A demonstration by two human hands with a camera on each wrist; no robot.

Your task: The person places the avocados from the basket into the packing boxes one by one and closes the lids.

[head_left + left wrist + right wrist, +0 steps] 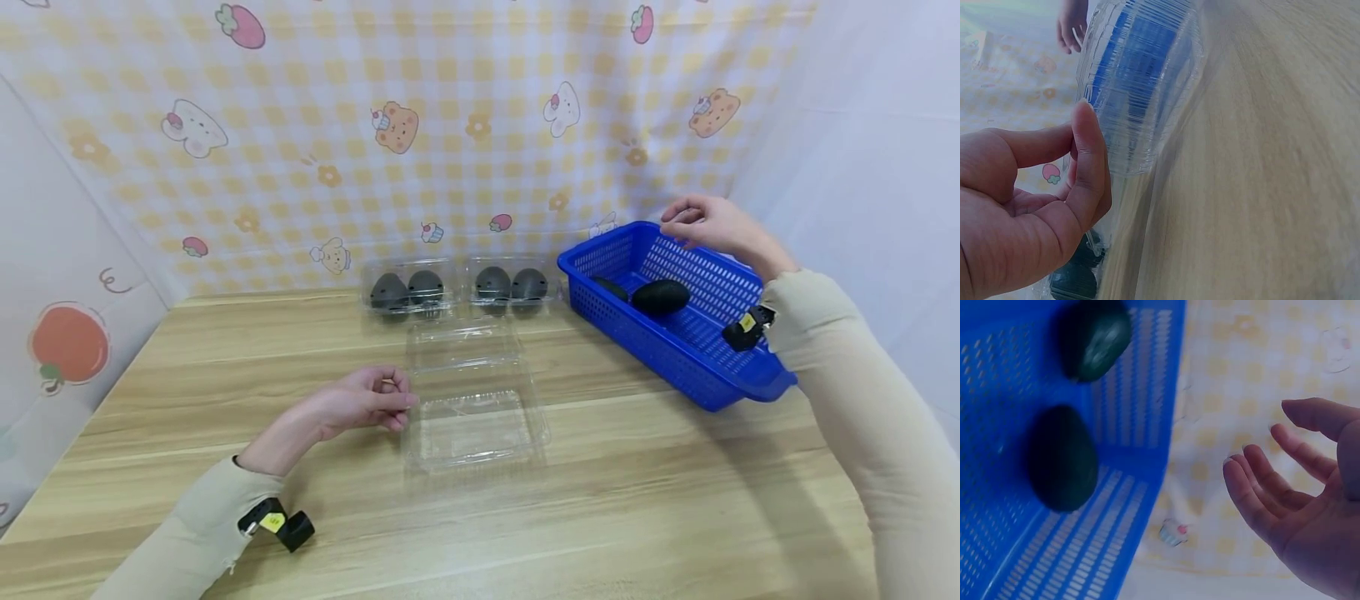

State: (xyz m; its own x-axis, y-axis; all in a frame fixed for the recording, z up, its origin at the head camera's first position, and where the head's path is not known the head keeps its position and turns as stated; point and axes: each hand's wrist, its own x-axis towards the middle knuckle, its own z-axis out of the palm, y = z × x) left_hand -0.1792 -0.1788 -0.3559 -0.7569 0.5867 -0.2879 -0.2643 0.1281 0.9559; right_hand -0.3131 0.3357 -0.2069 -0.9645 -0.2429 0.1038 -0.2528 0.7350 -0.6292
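My left hand (365, 400) is at the left rim of an open clear plastic clamshell box (474, 429) on the table. In the left wrist view, its thumb and index fingertips pinch that rim. The box's lid (463, 343) is folded back, away from me. Over the far rim of a blue basket (637, 335), my right hand (708, 223) hovers with relaxed, slightly bent fingers and nothing in them. Two dark green avocados lie inside the basket, one (1063, 458) near its end wall and another (1094, 340) beside it.
Two closed clear boxes, left (408, 268) and right (512, 267), each with two avocados, stand side by side along the table's back edge. A patterned curtain (450, 183) hangs right behind them. The basket occupies the right side of the wooden table (570, 525).
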